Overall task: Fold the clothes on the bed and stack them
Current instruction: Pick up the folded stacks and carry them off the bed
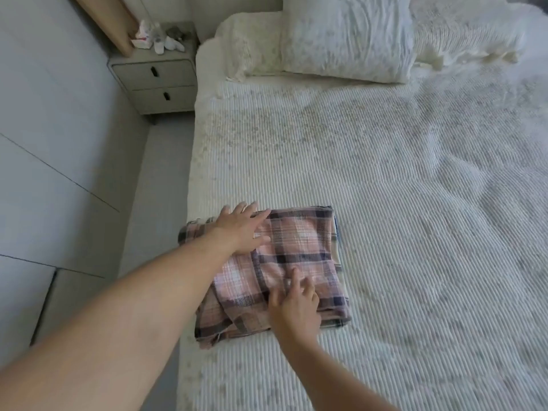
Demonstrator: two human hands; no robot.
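A pink plaid shirt (299,247) with dark stripes lies folded into a rough rectangle near the left edge of the bed (400,203). My left hand (241,226) rests flat on its far left corner with the fingers straight and spread. My right hand (295,304) presses on the near part of the shirt, fingers extended onto the fabric. A thin edge of another white and blue garment (336,232) shows under the shirt's right side.
A large white pillow (347,37) and a fluffy white blanket (462,34) lie at the head of the bed. A grey two-drawer nightstand (154,81) with small items on top stands left of the bed. Grey floor (59,173) runs along the left.
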